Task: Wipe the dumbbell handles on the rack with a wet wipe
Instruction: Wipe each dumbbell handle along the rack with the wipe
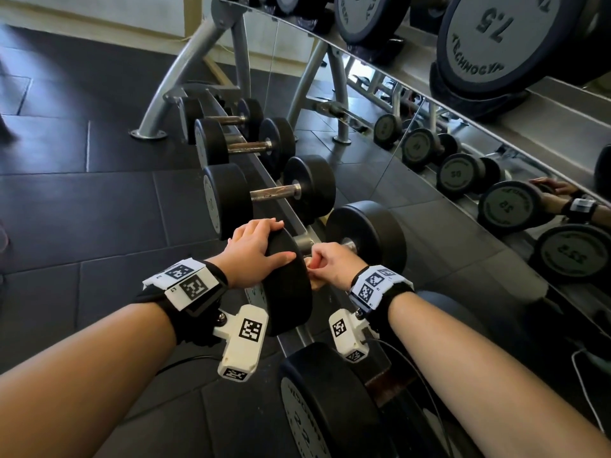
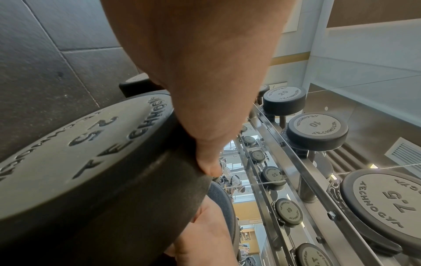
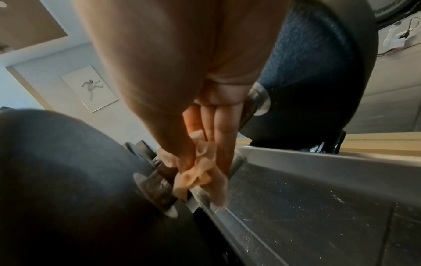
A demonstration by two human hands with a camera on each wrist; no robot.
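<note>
A black dumbbell lies on the lower rack rail, its near head marked 25. My left hand rests flat on top of that head, thumb over the rim. My right hand is between the two heads, its fingers curled round the rusty handle. It holds a crumpled, brown-stained wet wipe against the handle. Most of the handle is hidden by the hand; a short bare end shows by the far head.
Further dumbbells with bare rusty handles line the same rail beyond; another lies nearer to me. An upper shelf holds a 7.5 dumbbell. A wall mirror stands right behind the rack. Black rubber floor spreads to the left.
</note>
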